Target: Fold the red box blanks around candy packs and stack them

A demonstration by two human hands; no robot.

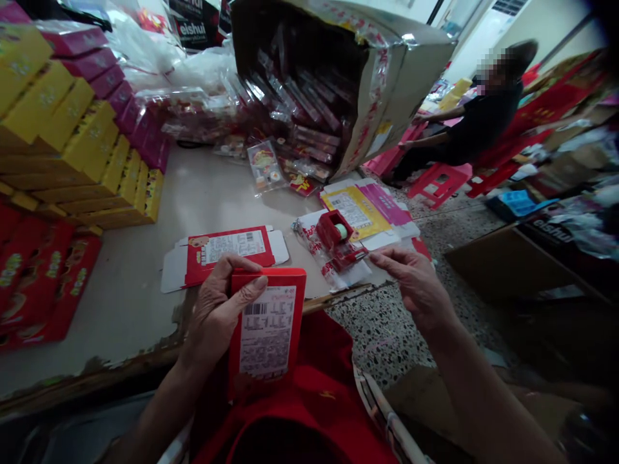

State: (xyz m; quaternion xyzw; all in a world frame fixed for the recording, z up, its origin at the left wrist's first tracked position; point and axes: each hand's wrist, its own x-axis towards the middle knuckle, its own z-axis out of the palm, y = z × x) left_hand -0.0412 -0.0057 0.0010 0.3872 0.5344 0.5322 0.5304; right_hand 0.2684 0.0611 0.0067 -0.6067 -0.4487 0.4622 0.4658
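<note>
Cannot read the tiny print on the red box [268, 332] or see all fingers of the left hand [223, 296] behind it. Cannot tell touch from gap between right hand [413, 280] and tape dispenser [330, 233]. Can see only part of yellow boxes [87, 145] and carton [403, 71], cut off at left and top.

Bright red catches my eye on the flat cardboard box [264, 325] with its white, dark-printed label [268, 345] and on the plastic tape dispenser [329, 229] holding a pale green roll [341, 231], beside yellow cartons [97, 138], magenta cartons [109, 84] and black-speckled grey flooring [382, 332].
</note>
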